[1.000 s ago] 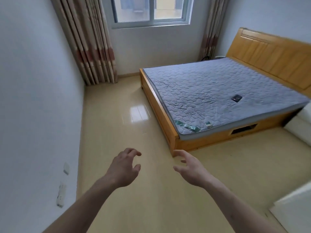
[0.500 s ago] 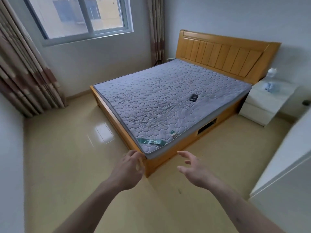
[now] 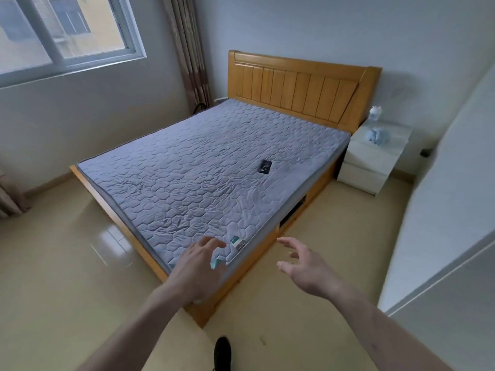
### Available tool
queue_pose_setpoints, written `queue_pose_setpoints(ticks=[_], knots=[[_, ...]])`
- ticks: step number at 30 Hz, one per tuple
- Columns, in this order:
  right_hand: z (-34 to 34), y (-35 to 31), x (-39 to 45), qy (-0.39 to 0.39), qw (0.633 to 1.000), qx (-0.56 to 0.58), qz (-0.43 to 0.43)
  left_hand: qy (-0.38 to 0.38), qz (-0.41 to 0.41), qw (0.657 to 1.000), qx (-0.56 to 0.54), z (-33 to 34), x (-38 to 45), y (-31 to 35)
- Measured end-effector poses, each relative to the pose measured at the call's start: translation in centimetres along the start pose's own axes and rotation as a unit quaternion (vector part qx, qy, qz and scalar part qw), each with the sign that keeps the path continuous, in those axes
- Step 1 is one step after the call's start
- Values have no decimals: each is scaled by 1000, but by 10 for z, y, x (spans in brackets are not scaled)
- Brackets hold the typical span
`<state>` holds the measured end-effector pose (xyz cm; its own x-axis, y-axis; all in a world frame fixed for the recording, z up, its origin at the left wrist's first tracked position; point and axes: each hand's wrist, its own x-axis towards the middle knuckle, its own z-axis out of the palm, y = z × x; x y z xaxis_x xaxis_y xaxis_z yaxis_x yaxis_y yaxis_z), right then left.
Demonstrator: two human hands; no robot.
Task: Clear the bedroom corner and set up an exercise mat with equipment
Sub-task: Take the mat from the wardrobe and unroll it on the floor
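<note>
Both my left hand (image 3: 199, 269) and right hand (image 3: 308, 271) hover with fingers loosely spread, holding nothing. No mat or equipment is visible. Hazard: the bed (image 3: 214, 167) corner sits directly beneath my left fingers; stepping forward risks a collision.

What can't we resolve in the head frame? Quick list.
- Dark item on the mattress: too small to identify.
- Bluish bundle on the nightstand: blurred, unidentifiable.
- Mattress label: text too small; the teal tag beside it is partly behind the left hand.
- Bed-frame opening: inside dark.
- Shoe: cut off by the bottom edge.
- Mat, equipment: none in view.
- Right hand: holds nothing.
</note>
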<state>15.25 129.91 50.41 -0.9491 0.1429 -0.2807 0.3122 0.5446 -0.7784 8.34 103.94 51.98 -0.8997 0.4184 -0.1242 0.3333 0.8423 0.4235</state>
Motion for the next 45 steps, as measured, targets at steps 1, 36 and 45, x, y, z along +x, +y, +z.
queue_pose_setpoints(ticks=[1, 36, 45], knots=[[-5, 2, 13, 9, 1000, 3, 8, -8, 5, 1000, -1, -1, 21, -1], [-366, 99, 313, 287, 947, 70, 126, -119, 317, 940, 45, -16, 586, 286], [-468, 122, 340, 350, 927, 55, 125, -120, 363, 923, 32, -4, 683, 376]])
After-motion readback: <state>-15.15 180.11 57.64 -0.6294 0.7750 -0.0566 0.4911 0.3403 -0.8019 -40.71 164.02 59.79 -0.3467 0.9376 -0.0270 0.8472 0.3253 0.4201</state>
